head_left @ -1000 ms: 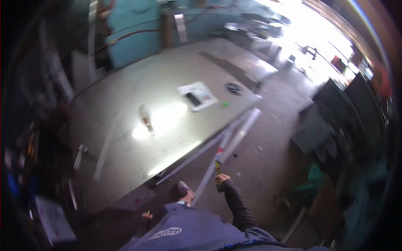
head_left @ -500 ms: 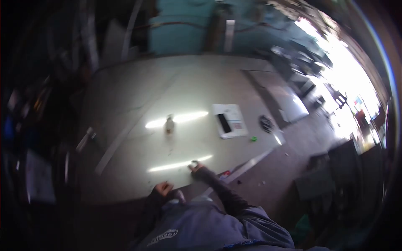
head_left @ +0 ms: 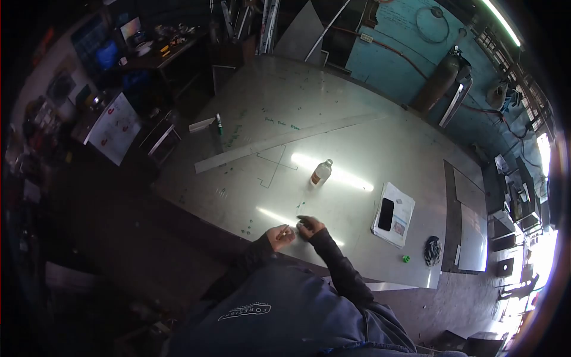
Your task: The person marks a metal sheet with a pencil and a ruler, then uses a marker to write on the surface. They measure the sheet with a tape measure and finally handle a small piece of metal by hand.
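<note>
Both hands have come together at the near edge of the broad grey metal desk [head_left: 369, 143], on the near side of the small clear plastic bottle [head_left: 320, 173]. The left hand [head_left: 281, 236] curls narrowly round a thin pale stick [head_left: 286, 229]. The right hand [head_left: 310, 226] sits just beside it with bent fingers; I cannot tell whether it holds anything. Beyond the bottle lies a long flat metal strip [head_left: 285, 141].

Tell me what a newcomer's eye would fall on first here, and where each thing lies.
The big shiny table fills the middle, with a small bottle standing alone by a glare streak near its centre. At the near edge the left hand and right hand meet close together; to their right a dark phone lies on papers.
</note>
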{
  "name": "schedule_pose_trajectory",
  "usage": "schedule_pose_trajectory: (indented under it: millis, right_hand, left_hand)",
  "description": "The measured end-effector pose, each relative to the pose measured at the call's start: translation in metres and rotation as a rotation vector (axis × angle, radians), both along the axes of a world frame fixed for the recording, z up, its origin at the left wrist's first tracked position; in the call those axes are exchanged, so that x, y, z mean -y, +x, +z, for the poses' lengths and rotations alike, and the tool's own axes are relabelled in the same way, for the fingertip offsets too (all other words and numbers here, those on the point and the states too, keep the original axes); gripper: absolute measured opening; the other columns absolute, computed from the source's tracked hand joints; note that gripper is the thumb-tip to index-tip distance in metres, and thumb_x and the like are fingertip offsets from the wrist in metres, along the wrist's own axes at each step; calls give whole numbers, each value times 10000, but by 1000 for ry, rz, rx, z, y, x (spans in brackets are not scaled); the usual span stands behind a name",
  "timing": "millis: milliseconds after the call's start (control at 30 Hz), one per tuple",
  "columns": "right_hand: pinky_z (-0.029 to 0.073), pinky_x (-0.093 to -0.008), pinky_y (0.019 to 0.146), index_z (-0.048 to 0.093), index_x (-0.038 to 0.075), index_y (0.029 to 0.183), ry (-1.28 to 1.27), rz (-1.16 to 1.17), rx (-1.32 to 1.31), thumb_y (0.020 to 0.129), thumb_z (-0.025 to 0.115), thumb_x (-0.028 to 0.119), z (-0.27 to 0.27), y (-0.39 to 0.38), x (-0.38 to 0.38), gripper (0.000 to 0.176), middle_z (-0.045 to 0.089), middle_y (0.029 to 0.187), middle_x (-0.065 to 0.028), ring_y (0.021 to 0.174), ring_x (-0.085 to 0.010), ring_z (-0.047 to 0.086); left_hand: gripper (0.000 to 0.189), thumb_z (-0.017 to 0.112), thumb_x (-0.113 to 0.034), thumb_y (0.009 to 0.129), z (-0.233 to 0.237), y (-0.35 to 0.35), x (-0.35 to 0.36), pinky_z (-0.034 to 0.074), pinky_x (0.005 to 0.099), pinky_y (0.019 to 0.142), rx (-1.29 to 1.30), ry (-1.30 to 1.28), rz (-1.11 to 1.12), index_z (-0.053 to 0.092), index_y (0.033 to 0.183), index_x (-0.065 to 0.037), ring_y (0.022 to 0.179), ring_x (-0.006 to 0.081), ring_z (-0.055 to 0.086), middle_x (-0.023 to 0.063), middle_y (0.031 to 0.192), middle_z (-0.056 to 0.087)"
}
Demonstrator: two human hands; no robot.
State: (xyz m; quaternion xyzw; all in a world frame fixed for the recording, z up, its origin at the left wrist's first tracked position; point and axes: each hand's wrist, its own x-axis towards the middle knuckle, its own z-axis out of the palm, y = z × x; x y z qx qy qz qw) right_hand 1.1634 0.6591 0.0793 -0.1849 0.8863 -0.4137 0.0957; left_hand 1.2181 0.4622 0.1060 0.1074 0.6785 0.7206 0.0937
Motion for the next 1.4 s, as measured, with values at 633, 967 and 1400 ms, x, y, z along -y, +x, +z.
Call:
schedule_pose_trajectory:
  millis: [633,967,1400]
  right_hand:
    - [516,-288,810,428,24,1355,-723,72,686,892,592,47,50,52,-77,491,654,1016,-108,901,-159,632]
    - [508,-275,827,448,11,1333,-466,34,376,867,519,-13,52,68,-83,472,655,977,-102,893,-135,631]
    - [517,-268,776,499,12,1271,-474,-55,376,844,582,35,49,78,-93,436,688,956,-121,858,-128,642]
  left_hand:
    - [406,469,-465,949,5,0,-67,203,195,407,261,312,-359,489,882,-65,419,29,288,-61,551,361]
    - [354,522,-420,936,5,-4,-75,230,203,452,262,126,-375,529,867,-73,471,26,313,-78,554,355]
    - [243,560,-300,935,-1,-20,-83,242,198,406,358,142,-539,530,910,-60,418,25,327,-65,538,419]
